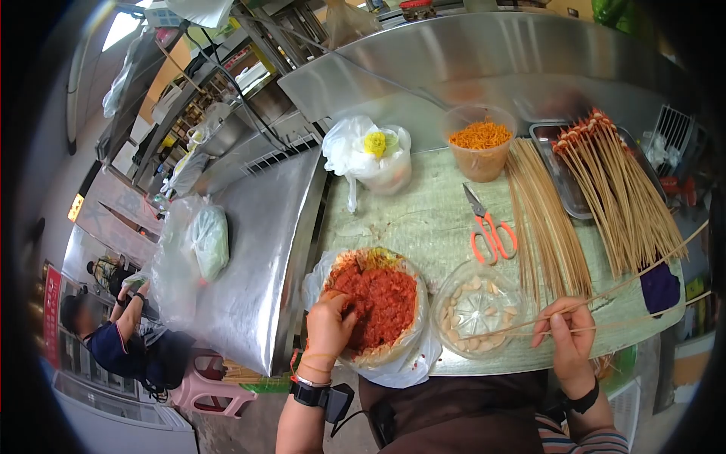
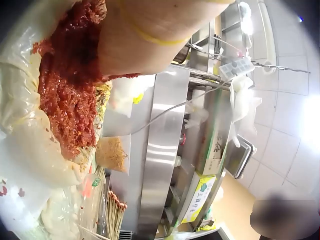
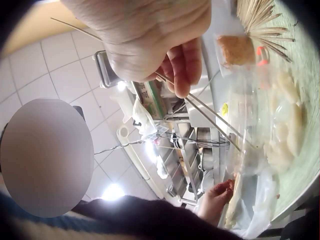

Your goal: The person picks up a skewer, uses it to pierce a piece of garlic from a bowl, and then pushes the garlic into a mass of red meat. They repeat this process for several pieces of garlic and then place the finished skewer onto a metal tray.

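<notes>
Left hand [image 1: 330, 327] dips into the red mixture [image 1: 384, 299], fingers curled inward; whether they pinch any of it, I cannot tell. Right hand [image 1: 569, 333] pinches two thin sticks [image 1: 522, 328] between thumb and fingers, their left ends reaching over a clear container.

Largest is the pale green surface [image 1: 423, 219] that carries everything within reach. Along its right side, a bundle of sticks with red-and-white tips [image 1: 620, 197] lies fanned, the tips resting over a dark tray [image 1: 556, 181] and the bare lengths pointing toward the person. Just left of that, loose bare sticks [image 1: 546, 227] lie side by side.

Near the front edge, a plastic-lined bowl [image 1: 420, 314] holds the red mixture, with yellowish smears around the inside of its rim. Right beside it sits the clear container [image 1: 470, 310], with a ribbed base and pale pieces [image 1: 451, 321] scattered around inside.

Toward the back are a tub partly wrapped in a white bag [image 1: 382, 178] and a see-through tub [image 1: 480, 164] of orange shreds [image 1: 480, 136]. Orange-handled scissors [image 1: 491, 236] lie between this tub and the clear container.
</notes>
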{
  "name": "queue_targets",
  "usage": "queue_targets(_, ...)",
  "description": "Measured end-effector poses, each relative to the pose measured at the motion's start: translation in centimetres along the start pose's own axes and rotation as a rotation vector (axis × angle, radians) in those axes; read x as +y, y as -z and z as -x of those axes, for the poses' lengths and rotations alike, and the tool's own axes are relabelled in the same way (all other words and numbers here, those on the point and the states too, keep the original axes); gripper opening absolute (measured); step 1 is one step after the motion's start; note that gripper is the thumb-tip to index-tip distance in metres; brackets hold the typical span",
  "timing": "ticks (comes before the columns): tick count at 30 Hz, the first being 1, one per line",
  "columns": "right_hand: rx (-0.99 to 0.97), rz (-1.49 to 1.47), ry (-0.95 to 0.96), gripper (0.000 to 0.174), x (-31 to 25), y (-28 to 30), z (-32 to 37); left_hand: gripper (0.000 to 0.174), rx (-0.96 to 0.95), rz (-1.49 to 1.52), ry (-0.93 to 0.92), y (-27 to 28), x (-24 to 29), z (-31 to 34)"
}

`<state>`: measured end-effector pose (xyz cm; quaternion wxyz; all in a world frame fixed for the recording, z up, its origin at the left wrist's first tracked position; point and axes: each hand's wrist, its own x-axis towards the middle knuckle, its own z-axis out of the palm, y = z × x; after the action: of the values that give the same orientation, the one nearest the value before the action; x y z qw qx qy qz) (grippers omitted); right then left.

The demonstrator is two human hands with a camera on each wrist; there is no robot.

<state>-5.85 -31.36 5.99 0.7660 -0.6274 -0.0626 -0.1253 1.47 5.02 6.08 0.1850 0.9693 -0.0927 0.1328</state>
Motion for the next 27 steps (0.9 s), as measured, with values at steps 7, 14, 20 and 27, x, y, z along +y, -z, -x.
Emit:
queue_targets(7, -0.007, 0.005, 0.029, 0.010, 0.1, 0.3, 0.1, 0.012, 0.083, 0.740, 0.313, -1.2, -1.8, 0.1)
queue_targets(14, 0.001, 0.000, 0.013, 0.010, 0.1, 0.1, 0.3, 0.013, -0.005, 1.377, 0.476, 0.5, -2.2, 0.7)
queue_targets(20, -0.013, 0.013, 0.028, 0.010, -0.7, -0.1, 0.6, 0.016, 0.106, 1.160, 0.524, -0.2, -0.3, 1.2)
queue_targets(27, -0.082, 0.149, -0.015, 0.012, -0.2, -1.2, -0.3, 0.020, 0.053, 1.380, 0.568, -0.2, 2.7, 1.7)
